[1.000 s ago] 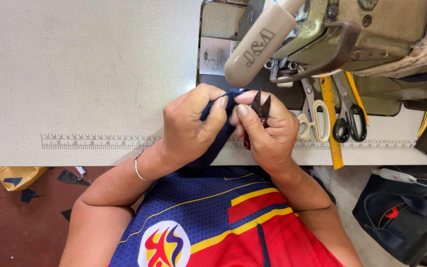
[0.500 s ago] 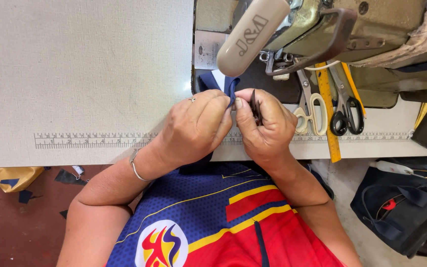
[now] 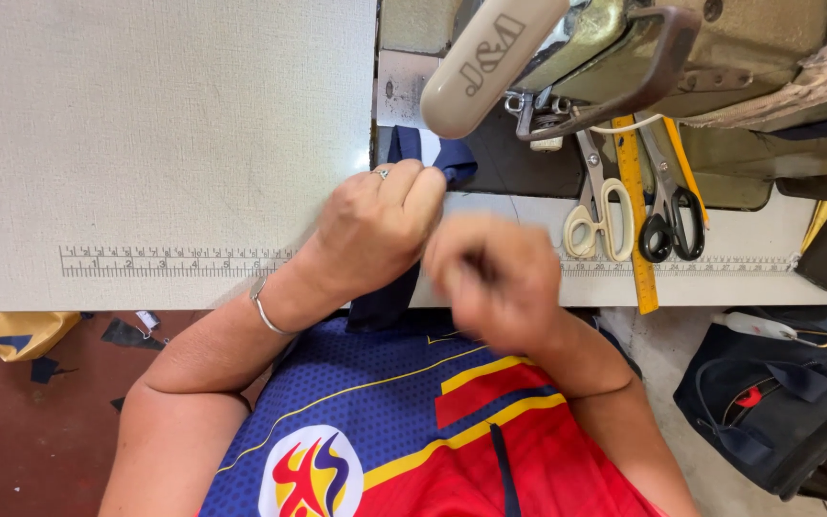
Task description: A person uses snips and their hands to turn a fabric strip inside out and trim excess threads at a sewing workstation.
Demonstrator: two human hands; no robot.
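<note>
Head view: the left hand sits near the centre of the table, its fingers curled together and pinched on a strip of navy cloth. The cloth shows at about one o'clock from that hand, by the sewing machine, and more of it hangs down at six o'clock, between the wrists, over the table edge. The right hand is at four o'clock from the left, just beside it; it is blurred, so I cannot tell whether its fingers are apart or closed on anything.

The cloth looks thin, soft and light. I judge it will fold and slide easily, so it is best held by a pinch close to its end, with the hanging part kept loose.

At three o'clock from the hands lie cream-handled scissors and black-handled scissors, with a yellow ruler between them. A printed ruler strip runs along the near table edge. A dark bag lies on the floor at four o'clock.
</note>
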